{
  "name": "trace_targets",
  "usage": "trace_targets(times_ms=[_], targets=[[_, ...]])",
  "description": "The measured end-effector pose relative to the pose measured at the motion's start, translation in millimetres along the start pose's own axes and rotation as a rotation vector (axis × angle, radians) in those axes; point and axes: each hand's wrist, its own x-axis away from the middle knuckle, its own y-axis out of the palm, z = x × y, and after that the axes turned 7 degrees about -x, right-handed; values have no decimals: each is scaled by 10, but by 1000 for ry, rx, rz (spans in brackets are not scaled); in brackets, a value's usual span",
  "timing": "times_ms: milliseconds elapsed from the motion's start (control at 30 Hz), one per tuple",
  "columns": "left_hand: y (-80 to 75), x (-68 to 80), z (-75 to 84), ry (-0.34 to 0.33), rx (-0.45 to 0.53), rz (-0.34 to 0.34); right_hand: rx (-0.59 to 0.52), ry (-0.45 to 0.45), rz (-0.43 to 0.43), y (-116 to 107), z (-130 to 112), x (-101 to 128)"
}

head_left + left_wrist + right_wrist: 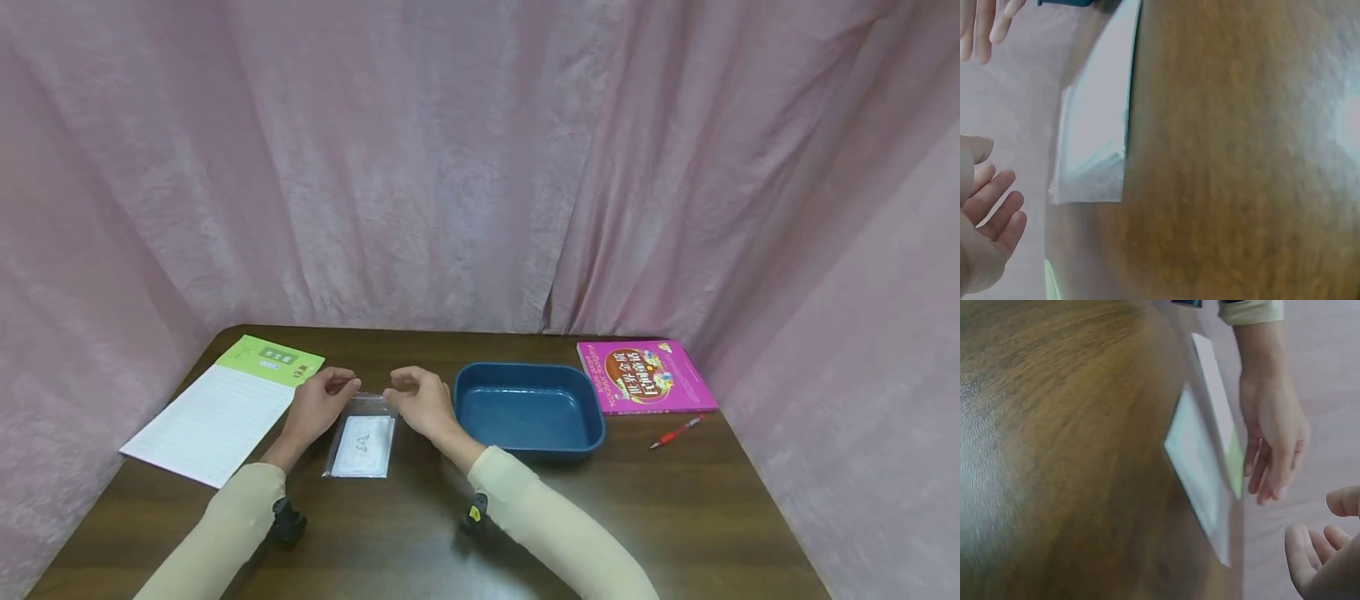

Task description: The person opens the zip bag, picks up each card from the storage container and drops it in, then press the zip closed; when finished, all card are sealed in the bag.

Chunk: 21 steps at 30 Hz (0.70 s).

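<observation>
Here, left hand (318, 403) and right hand (420, 402), fingers loose and apart, flank the small clear plastic zip bag (363, 442); best pinched evenly at both top corners.

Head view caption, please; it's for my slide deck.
Both hands, left hand and right hand, at the top edge of a clear bag.

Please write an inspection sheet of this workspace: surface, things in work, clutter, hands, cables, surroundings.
Surface: brown wooden table.
Job's things: clear plastic bag with a white card inside, lying flat.
Clutter: blue tray, pink book, red pen, lined notepad.
Hands: left hand and right hand at the bag's far edge; grip unclear.
Cables: nothing seen.
Surroundings: pink curtain.
</observation>
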Motion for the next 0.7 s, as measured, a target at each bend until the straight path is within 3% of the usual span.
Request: trace_targets(times_ms=[333,567,700], targets=[[-120,68,322,85,-14,-33,0,-83,-27,-526,-136,121],[-266,161,657,175,-166,-1,41,-91,-3,-889,-145,221],[-318,223,800,265,-309,-4,67,-117,22,-1082,-97,256]])
